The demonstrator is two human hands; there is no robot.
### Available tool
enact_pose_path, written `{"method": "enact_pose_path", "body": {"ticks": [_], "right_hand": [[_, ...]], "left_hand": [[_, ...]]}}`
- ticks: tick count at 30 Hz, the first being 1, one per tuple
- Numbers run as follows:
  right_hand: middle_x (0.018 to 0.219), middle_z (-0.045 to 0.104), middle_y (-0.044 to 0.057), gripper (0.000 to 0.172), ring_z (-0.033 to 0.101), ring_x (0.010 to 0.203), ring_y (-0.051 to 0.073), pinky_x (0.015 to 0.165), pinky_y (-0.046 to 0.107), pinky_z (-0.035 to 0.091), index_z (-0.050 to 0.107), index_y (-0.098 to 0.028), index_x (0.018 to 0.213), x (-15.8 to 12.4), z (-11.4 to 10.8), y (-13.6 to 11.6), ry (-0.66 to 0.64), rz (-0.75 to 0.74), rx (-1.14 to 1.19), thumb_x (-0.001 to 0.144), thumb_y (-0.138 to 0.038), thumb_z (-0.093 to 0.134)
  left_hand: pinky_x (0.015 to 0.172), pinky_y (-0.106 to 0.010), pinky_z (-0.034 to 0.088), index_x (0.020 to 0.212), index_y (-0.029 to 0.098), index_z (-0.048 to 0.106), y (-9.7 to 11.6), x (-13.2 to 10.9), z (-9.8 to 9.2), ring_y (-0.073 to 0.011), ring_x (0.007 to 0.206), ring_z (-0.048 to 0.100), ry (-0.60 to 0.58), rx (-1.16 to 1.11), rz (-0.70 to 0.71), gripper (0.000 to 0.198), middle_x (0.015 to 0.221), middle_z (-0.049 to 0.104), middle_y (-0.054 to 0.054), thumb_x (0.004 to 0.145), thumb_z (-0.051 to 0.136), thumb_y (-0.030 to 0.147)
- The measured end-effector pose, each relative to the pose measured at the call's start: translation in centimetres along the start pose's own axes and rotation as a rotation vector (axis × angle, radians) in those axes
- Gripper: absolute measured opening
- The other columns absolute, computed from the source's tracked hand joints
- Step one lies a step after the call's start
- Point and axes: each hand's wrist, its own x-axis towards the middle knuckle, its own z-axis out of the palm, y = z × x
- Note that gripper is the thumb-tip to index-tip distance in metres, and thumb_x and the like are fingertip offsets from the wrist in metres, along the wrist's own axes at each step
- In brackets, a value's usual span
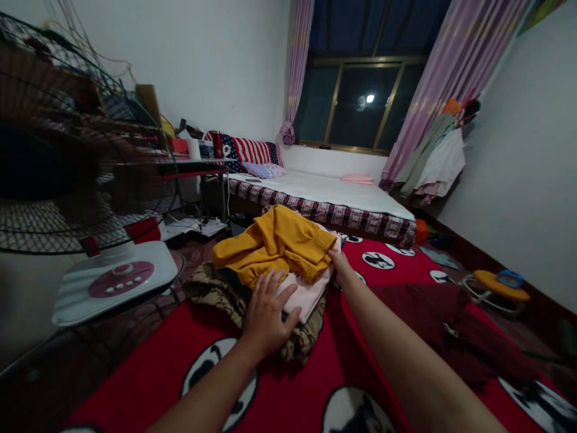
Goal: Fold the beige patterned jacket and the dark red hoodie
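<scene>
Evidently as a base, camouflage cloth [204, 291] lies lowest on the red blanket [148, 361]; we spread our open left hand [268, 319] against the mustard cloth [288, 237] and pale pink cloth [298, 296] stacked above, seemingly to steady them. Our right hand [342, 270] is at their right edge, likely for support, but we cannot tell whether that grip is closed.

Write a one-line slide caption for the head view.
Left hand and right hand touch a pile of clothes, yellow cloth on top, on a red blanket.
</scene>
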Motion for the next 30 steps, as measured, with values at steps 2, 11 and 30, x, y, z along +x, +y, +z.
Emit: {"method": "enact_pose_path", "body": {"ticks": [2,11,30], "right_hand": [[0.086,0.069,0.007,0.045,0.065,0.073,0.02,0.068,0.034,0.054,0.057,-0.014,0.108,0.8,1.3,0.1,-0.002,0.022,0.021,0.067,-0.034,0.061],[0.102,0.068,0.011,0.043,0.062,0.092,0.024,0.079,0.032,0.049,0.055,-0.014,0.107,1.3,0.8,1.9,0.069,0.159,-0.256,0.067,-0.03,0.06],[0.124,0.062,0.01,0.079,0.059,0.112,0.029,0.094,0.042,0.047,0.037,-0.022,0.139,-14.0,0.8,-2.5,-0.175,0.175,-0.11,0.067,-0.036,0.068]], "left_hand": [[0.118,-0.054,0.018,0.126,0.029,0.06,0.0,0.1,0.1,-0.0312,0.141,0.027,0.005,-0.004,-0.017,0.045,0.147,0.041,-0.008,0.086,0.052,0.047],[0.117,-0.053,0.019,0.124,0.029,0.062,0.1,0.6,0.7,-0.032,0.137,0.031,-0.012,0.037,-0.002,0.044,0.143,0.046,-0.008,0.085,0.053,0.048],[0.113,-0.063,0.017,0.135,0.031,0.052,0.7,-1.3,-0.8,-0.043,0.141,0.019,-0.192,0.124,0.24,0.078,0.151,0.035,-0.01,0.06,0.072,0.041]]}}
